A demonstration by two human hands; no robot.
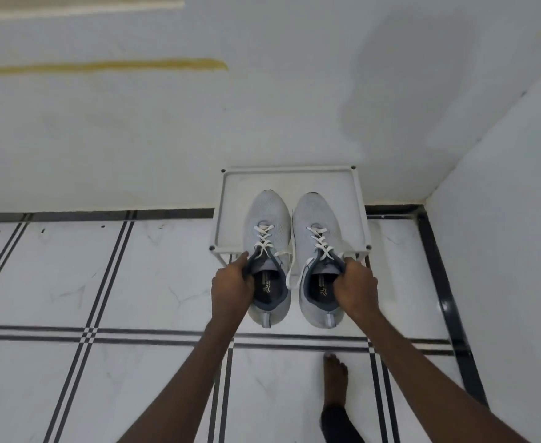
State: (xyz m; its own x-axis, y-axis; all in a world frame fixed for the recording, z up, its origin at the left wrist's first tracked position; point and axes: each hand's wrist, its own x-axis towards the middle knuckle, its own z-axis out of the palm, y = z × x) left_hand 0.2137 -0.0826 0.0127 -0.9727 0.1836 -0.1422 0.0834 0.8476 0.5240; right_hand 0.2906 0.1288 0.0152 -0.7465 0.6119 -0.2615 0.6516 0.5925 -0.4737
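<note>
Pale grey mesh sneakers, white laces, dark grey collars.

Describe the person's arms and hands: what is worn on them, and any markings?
Both arms are bare as far as the view shows: no sleeve on the left forearm or right forearm. The left hand and right hand are ungloved; no watch, bracelet or marking shows.

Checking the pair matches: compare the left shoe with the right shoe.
The left shoe is held by the left hand, at its left collar edge; the right shoe by the right hand, at its right collar edge. Both are grey, white-laced, toes over the white rack.
</note>
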